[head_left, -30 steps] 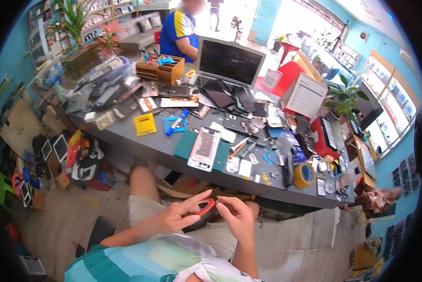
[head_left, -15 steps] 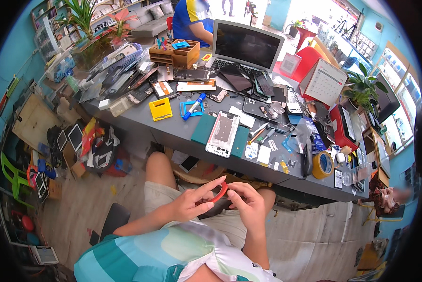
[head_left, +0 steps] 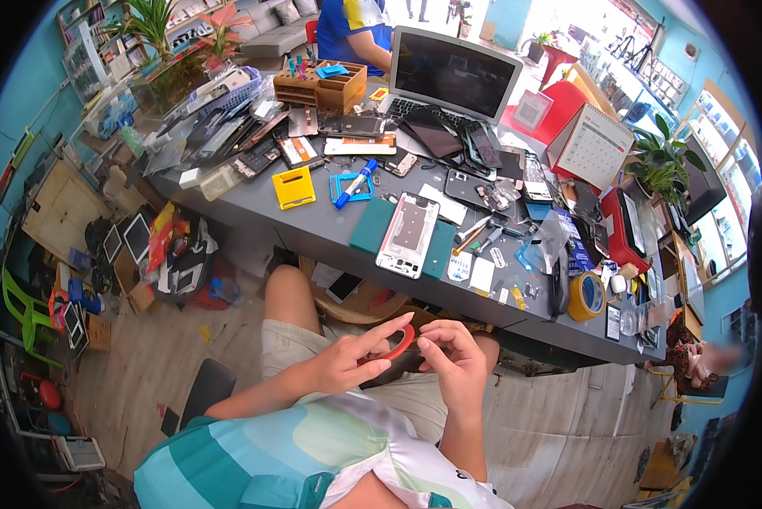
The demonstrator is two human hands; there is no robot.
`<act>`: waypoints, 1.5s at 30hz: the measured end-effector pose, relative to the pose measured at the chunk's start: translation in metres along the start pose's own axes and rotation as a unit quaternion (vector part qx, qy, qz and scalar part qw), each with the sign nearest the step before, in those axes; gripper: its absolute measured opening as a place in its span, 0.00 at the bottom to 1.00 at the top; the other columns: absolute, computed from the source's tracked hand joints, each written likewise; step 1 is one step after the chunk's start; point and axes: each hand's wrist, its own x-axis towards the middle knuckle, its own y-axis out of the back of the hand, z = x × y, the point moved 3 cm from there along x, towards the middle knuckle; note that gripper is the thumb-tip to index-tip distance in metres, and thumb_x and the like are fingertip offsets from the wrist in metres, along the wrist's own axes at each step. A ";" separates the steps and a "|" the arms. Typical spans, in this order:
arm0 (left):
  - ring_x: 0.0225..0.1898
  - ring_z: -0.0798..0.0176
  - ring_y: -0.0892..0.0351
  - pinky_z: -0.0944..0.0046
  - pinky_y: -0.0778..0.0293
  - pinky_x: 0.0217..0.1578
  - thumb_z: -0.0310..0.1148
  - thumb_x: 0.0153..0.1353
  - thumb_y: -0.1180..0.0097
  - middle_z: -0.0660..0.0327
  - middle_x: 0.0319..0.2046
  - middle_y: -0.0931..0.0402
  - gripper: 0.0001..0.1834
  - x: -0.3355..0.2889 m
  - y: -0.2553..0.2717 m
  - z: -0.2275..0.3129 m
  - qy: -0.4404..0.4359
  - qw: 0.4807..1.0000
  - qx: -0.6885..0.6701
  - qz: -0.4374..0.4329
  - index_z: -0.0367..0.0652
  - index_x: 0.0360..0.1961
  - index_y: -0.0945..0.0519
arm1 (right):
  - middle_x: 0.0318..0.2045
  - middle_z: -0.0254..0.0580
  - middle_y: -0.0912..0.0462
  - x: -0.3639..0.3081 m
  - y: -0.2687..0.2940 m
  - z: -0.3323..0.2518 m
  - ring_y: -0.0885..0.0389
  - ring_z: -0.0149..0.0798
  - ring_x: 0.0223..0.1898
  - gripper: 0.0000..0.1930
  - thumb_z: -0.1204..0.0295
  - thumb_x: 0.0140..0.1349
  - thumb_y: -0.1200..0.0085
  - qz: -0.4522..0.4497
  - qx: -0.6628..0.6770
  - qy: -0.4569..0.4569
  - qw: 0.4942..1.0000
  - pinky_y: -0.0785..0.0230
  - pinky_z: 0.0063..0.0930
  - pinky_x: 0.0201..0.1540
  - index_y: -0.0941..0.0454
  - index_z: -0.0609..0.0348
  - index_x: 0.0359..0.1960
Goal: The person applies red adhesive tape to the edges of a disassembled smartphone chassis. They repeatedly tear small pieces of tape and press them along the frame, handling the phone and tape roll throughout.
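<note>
Above my lap, my left hand [head_left: 345, 363] grips a thin roll of red tape [head_left: 405, 343], its fingers curled round one side of the ring. My right hand [head_left: 456, 363] is just right of the roll, thumb and fingertips pinched together. Whether a strip of tape is between those fingertips is too small to make out. Beyond both hands, at the desk's near edge, a white phone frame [head_left: 409, 231] lies on a green mat [head_left: 370, 227], its inner side facing up.
The grey desk [head_left: 313, 222] carries a yellow holder [head_left: 294, 188], a blue marker [head_left: 355, 184], screwdrivers [head_left: 474, 237], loose phone parts and a wide yellow tape roll [head_left: 586, 297]. An open laptop [head_left: 453, 72] stands behind them. Across the desk, a person in blue [head_left: 347, 38] sits.
My right hand has drawn slightly right, leaving a small gap to the red roll. The left hand still holds the roll. The view has shifted a little.
</note>
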 end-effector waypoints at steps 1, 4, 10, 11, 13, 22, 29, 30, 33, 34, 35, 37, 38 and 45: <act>0.29 0.68 0.34 0.64 0.34 0.36 0.27 0.77 0.45 0.64 0.27 0.31 0.46 0.000 0.000 0.000 -0.002 1.000 -0.001 0.001 0.39 0.90 0.52 | 0.54 0.43 0.16 0.000 0.000 -0.001 0.14 0.27 0.42 0.04 0.80 0.71 0.32 -0.001 0.000 0.003 1.000 0.16 0.21 0.36 0.12 0.68 0.44; 0.29 0.68 0.35 0.65 0.34 0.36 0.28 0.78 0.45 0.64 0.27 0.31 0.45 0.000 -0.001 0.003 -0.003 1.000 -0.002 0.003 0.39 0.90 0.52 | 0.54 0.42 0.17 -0.001 0.000 -0.003 0.15 0.26 0.41 0.04 0.81 0.71 0.32 0.005 -0.007 0.020 1.000 0.17 0.19 0.35 0.12 0.68 0.43; 0.30 0.67 0.30 0.64 0.28 0.39 0.29 0.79 0.45 0.62 0.29 0.25 0.45 -0.001 -0.005 0.001 0.027 0.999 -0.018 0.010 0.45 0.90 0.51 | 0.53 0.45 0.17 -0.002 0.000 -0.004 0.15 0.27 0.38 0.05 0.82 0.68 0.30 0.025 -0.143 0.164 0.976 0.20 0.21 0.35 0.13 0.71 0.42; 0.31 0.68 0.29 0.65 0.28 0.39 0.30 0.80 0.45 0.63 0.30 0.25 0.44 0.000 -0.006 0.000 0.033 0.999 -0.026 0.012 0.46 0.90 0.52 | 0.53 0.46 0.17 -0.001 -0.002 -0.007 0.15 0.27 0.38 0.05 0.83 0.67 0.30 0.030 -0.161 0.184 0.969 0.20 0.21 0.34 0.13 0.71 0.42; 0.31 0.69 0.29 0.65 0.27 0.40 0.31 0.81 0.45 0.63 0.31 0.24 0.44 0.000 -0.007 -0.002 0.045 0.998 -0.042 0.019 0.47 0.90 0.52 | 0.52 0.47 0.17 0.000 -0.006 -0.017 0.15 0.28 0.38 0.06 0.84 0.65 0.29 0.038 -0.198 0.226 0.953 0.21 0.21 0.34 0.13 0.70 0.41; 0.31 0.72 0.24 0.65 0.24 0.38 0.31 0.84 0.46 0.64 0.30 0.20 0.42 -0.002 -0.013 -0.009 0.089 0.991 -0.088 0.055 0.48 0.90 0.52 | 0.52 0.47 0.17 0.003 0.000 -0.032 0.17 0.30 0.38 0.06 0.87 0.62 0.29 0.068 -0.231 0.273 0.931 0.21 0.21 0.33 0.13 0.70 0.39; 0.33 0.70 0.21 0.64 0.21 0.40 0.33 0.84 0.46 0.61 0.32 0.19 0.41 -0.003 -0.010 -0.010 0.097 0.990 -0.086 0.061 0.47 0.90 0.51 | 0.53 0.46 0.16 0.009 0.014 -0.037 0.17 0.29 0.38 0.05 0.87 0.62 0.29 0.112 -0.240 0.261 0.928 0.23 0.22 0.34 0.13 0.71 0.37; 0.34 0.69 0.20 0.64 0.21 0.42 0.33 0.85 0.47 0.61 0.33 0.18 0.40 -0.005 -0.010 -0.010 0.100 0.990 -0.087 0.055 0.47 0.90 0.50 | 0.53 0.46 0.16 0.009 0.015 -0.040 0.17 0.30 0.38 0.05 0.86 0.62 0.30 0.124 -0.224 0.242 0.936 0.23 0.23 0.36 0.13 0.71 0.37; 0.36 0.68 0.18 0.63 0.20 0.43 0.33 0.85 0.48 0.60 0.34 0.17 0.39 -0.008 -0.011 -0.010 0.104 0.990 -0.087 0.045 0.46 0.90 0.50 | 0.54 0.45 0.17 0.011 0.023 -0.035 0.18 0.29 0.38 0.04 0.86 0.63 0.30 0.137 -0.211 0.225 0.942 0.24 0.23 0.38 0.13 0.71 0.37; 0.36 0.68 0.18 0.63 0.20 0.43 0.33 0.85 0.48 0.60 0.34 0.17 0.39 -0.009 -0.011 -0.010 0.105 0.990 -0.086 0.042 0.45 0.90 0.50 | 0.54 0.45 0.17 0.011 0.022 -0.036 0.18 0.29 0.38 0.04 0.86 0.63 0.30 0.135 -0.208 0.223 0.943 0.24 0.23 0.39 0.13 0.71 0.37; 0.36 0.68 0.18 0.63 0.20 0.43 0.32 0.85 0.48 0.60 0.34 0.17 0.39 -0.009 -0.011 -0.011 0.103 0.990 -0.087 0.042 0.45 0.90 0.50 | 0.54 0.44 0.17 0.012 0.020 -0.039 0.18 0.29 0.38 0.04 0.86 0.63 0.30 0.134 -0.205 0.221 0.944 0.24 0.23 0.39 0.13 0.71 0.37; 0.36 0.68 0.18 0.63 0.19 0.44 0.32 0.85 0.47 0.60 0.34 0.17 0.39 -0.010 -0.012 -0.011 0.101 0.990 -0.091 0.041 0.46 0.90 0.50 | 0.54 0.44 0.17 0.014 0.020 -0.041 0.18 0.29 0.38 0.04 0.86 0.64 0.31 0.134 -0.198 0.215 0.947 0.24 0.23 0.39 0.13 0.70 0.37; 0.36 0.67 0.17 0.63 0.19 0.45 0.32 0.85 0.47 0.59 0.35 0.16 0.40 -0.010 -0.010 -0.009 0.106 0.990 -0.087 0.039 0.46 0.90 0.50 | 0.54 0.44 0.17 0.017 0.022 -0.038 0.18 0.28 0.38 0.04 0.86 0.64 0.31 0.135 -0.193 0.213 0.948 0.24 0.22 0.39 0.13 0.70 0.37; 0.43 0.64 0.11 0.59 0.17 0.54 0.31 0.83 0.44 0.57 0.42 0.11 0.41 -0.006 -0.010 0.002 0.065 0.997 -0.040 0.031 0.46 0.90 0.50 | 0.53 0.43 0.16 0.038 0.037 -0.056 0.17 0.27 0.37 0.03 0.84 0.64 0.30 0.115 -0.249 0.254 0.927 0.23 0.21 0.36 0.13 0.68 0.37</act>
